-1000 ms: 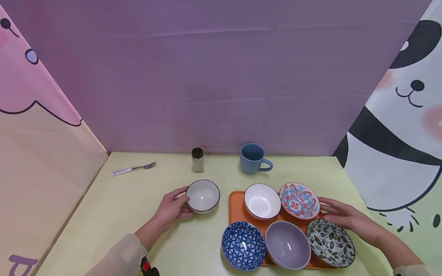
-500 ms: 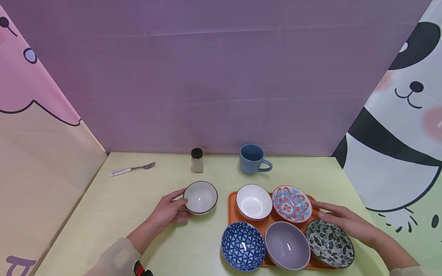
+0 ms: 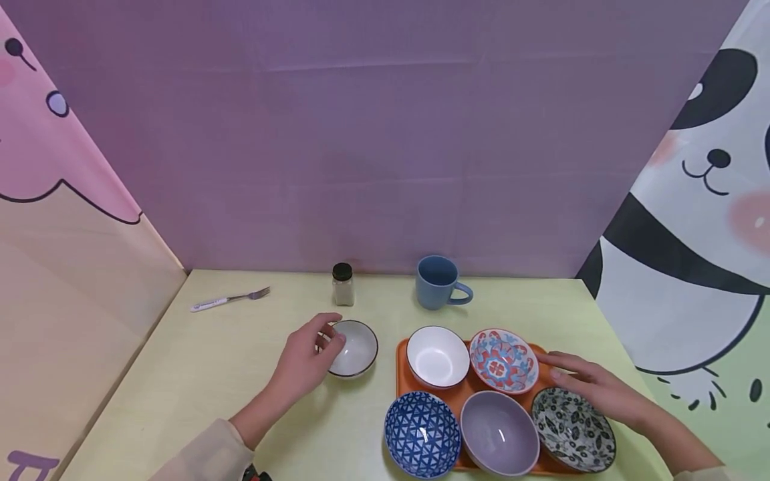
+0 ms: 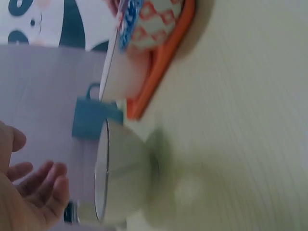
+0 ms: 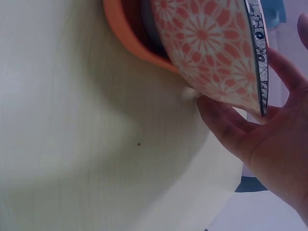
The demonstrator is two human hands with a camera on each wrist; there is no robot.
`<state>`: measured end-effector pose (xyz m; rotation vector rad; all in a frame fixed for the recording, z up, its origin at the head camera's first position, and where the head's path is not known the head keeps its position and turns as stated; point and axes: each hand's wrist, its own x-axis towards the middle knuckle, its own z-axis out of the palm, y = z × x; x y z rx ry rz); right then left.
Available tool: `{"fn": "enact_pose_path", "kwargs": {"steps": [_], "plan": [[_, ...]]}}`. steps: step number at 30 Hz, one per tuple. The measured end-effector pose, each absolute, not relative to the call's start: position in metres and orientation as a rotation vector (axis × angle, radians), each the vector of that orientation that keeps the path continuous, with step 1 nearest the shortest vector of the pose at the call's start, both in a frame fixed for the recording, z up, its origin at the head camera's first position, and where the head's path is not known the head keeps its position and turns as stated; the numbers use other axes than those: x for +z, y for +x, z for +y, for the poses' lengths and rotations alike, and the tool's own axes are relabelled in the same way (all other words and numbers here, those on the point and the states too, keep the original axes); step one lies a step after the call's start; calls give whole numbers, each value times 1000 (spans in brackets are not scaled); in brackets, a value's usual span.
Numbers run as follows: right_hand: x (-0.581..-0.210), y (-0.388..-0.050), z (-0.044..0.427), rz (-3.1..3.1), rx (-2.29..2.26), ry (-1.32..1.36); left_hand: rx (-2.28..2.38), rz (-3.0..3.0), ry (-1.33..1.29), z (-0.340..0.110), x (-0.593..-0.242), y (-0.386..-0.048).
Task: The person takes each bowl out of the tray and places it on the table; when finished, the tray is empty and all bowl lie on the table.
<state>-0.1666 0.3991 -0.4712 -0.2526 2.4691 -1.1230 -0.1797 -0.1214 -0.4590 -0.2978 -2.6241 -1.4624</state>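
Observation:
My left hand (image 3: 305, 357) hovers over the left side of a grey-white bowl (image 3: 361, 349) with a dark rim. The left wrist view shows its loosely bent fingers (image 4: 57, 192) apart from that bowl (image 4: 127, 171). With extended fingers, my right hand (image 3: 604, 394) reaches the right side of a red-and-blue patterned bowl (image 3: 504, 361); the exact contact is hard to see. Beneath that hand sits a black-and-white leaf-patterned bowl (image 3: 574, 431), whose outside is red and white in the right wrist view. A white bowl (image 3: 438, 357) adjoins the red-and-blue one on an orange tray (image 3: 402, 371).
Along the tray's front are a blue triangle-patterned bowl (image 3: 422, 434), overhanging its left edge, and a purple bowl (image 3: 500, 433). Behind stand a blue mug (image 3: 436, 284) and a black-capped jar (image 3: 343, 287). A fork (image 3: 230, 299) lies at the back left.
My left hand has let go of the grey-white bowl and risen above its rim. The white and red-and-blue bowls have slid left along the tray, and my right hand has moved left with them.

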Motion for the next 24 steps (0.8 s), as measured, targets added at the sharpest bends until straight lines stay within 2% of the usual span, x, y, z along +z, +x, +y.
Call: {"fn": "enact_pose_path", "kwargs": {"steps": [7,13,24], "plan": [[-465,-170,399,2533,-1035,-248,-1519,-2760,-504,-84,-448,-177],[-463,-177,400,2486,-1102,-215,-1549,-2942,-567,-55,-442,-182],[-468,-185,406,2559,-1096,-234,-1726,-3099,-372,-21,-452,-192]]}}
